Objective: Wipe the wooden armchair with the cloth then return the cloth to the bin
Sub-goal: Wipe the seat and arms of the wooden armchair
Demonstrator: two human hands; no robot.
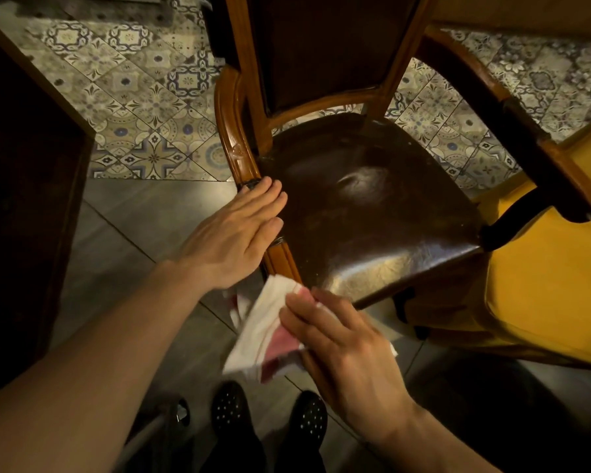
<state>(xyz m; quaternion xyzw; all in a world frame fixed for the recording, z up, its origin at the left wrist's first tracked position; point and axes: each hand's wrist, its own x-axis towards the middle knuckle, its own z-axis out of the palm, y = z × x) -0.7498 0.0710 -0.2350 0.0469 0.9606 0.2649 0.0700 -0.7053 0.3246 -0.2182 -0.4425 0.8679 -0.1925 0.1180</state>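
Note:
The wooden armchair [365, 196] fills the middle of the view, with a dark glossy seat, a dark back panel and curved brown arms. My left hand [234, 233] lies flat on the chair's left armrest [234, 138], fingers together and pointing up-right. My right hand [342, 349] grips a white and red cloth [263, 332] at the front end of that same armrest, just off the seat's front-left corner. The cloth hangs loose below my fingers. No bin is in view.
A yellow table [553, 285] stands at the right, with the chair's right armrest [533, 141] over it. A dark wooden piece of furniture [24, 199] fills the left side. Patterned tiles [144, 107] and grey floor [144, 220] lie around. My dark shoes [270, 414] are below.

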